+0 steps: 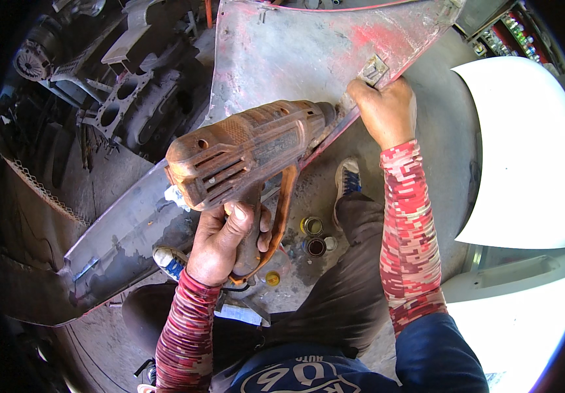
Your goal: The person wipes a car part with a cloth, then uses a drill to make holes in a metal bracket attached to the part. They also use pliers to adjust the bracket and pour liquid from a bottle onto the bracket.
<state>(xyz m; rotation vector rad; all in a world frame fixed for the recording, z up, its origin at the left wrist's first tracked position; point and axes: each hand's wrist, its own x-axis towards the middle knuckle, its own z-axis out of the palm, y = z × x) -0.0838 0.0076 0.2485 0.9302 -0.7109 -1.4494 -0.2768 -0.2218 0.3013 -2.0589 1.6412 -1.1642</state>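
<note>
A dusty orange-and-black heat gun (pixel 250 147) with a pistol grip and a loop guard lies across the middle of the view. My left hand (pixel 227 239) is wrapped round its grip, thumb upward. Its dark nose points up and right, close to the edge of a bare-metal car fender (pixel 282 59) with grey and red paint patches. My right hand (pixel 387 111) grips the fender's right edge beside a small rusty bracket (pixel 374 69). The fingers under that edge are partly hidden. Below left, the fender's narrower part (pixel 132 236) runs away behind the tool.
Between my feet stand small open cans (pixel 312 226) and a yellow lid (pixel 272 278) on the concrete floor. A white car panel (pixel 525 144) is at the right. Greasy engine parts (pixel 122 98) crowd the back left, and shelves with bottles (pixel 515 36) stand at the back right.
</note>
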